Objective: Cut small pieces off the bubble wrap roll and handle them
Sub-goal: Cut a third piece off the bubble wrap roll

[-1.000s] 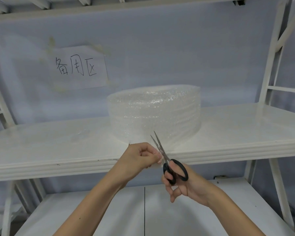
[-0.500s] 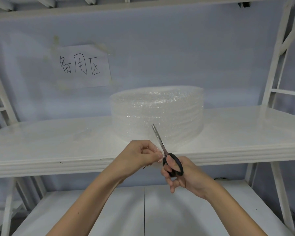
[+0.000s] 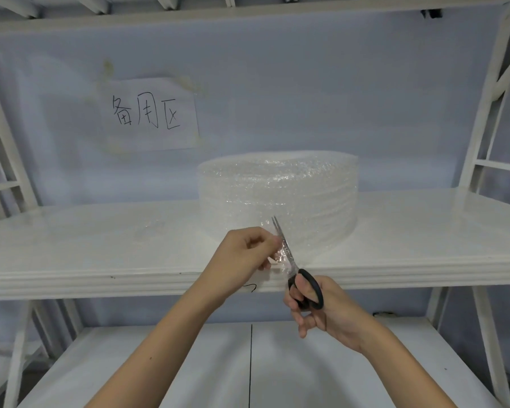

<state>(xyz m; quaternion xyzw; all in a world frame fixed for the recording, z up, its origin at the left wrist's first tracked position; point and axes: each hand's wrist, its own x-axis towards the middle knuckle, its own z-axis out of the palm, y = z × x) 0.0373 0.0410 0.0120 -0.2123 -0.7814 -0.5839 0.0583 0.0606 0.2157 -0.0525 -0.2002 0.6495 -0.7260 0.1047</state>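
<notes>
The roll [image 3: 277, 198] of clear bubble wrap lies flat on the white shelf [image 3: 100, 245], right of its middle and set back from the front edge, with the pale wall behind it. A loose strip [image 3: 283, 257] of wrap hangs forward from the roll's near side to the shelf's edge. The left hand [image 3: 245, 257] is raised just in front of the shelf edge, fingers curled, pinching this strip between thumb and fingertips. The right hand [image 3: 321, 307] is lower and to the right, its thumb and fingers threaded through the black loops of the scissors [image 3: 295, 266] and gripping them. The blades point up and slightly left, nearly closed, with the tips showing against the roll's side and the strip lying at the blades, just right of the left fingertips. Whether the strip is cut through cannot be told. A paper sign [image 3: 150, 114] with handwritten characters is stuck to the wall above and left of the roll. Below the shelf is a lower white surface [image 3: 189, 372] with a dark seam down its middle, and white frame uprights [image 3: 483, 113] stand at the right.
</notes>
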